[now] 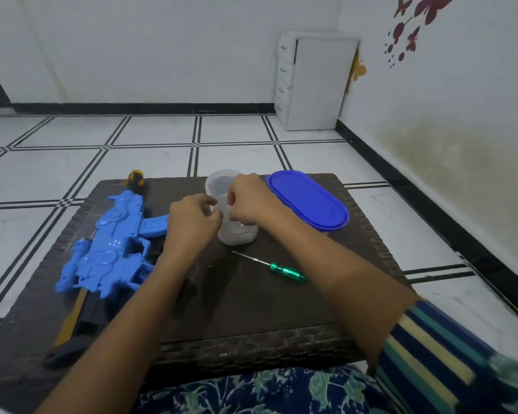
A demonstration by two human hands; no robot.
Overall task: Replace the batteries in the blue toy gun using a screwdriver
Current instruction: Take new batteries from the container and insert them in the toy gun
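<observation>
The blue toy gun (114,243) lies on its side on the left half of a low dark woven table (251,309), its yellow-and-black muzzle pointing away. A green-handled screwdriver (277,268) rests on the table right of centre, apart from both hands. A translucent plastic container (235,231) stands at the back middle. My left hand (192,222) and my right hand (250,200) meet over its near rim, fingers pinched together. Whatever the fingertips hold is too small or hidden to make out.
The container's blue oval lid (308,200) lies flat at the table's back right. A yellow-and-black object (75,327) lies under the gun near the front left edge. White tiled floor surrounds the table; a white drawer unit (311,82) stands in the far corner.
</observation>
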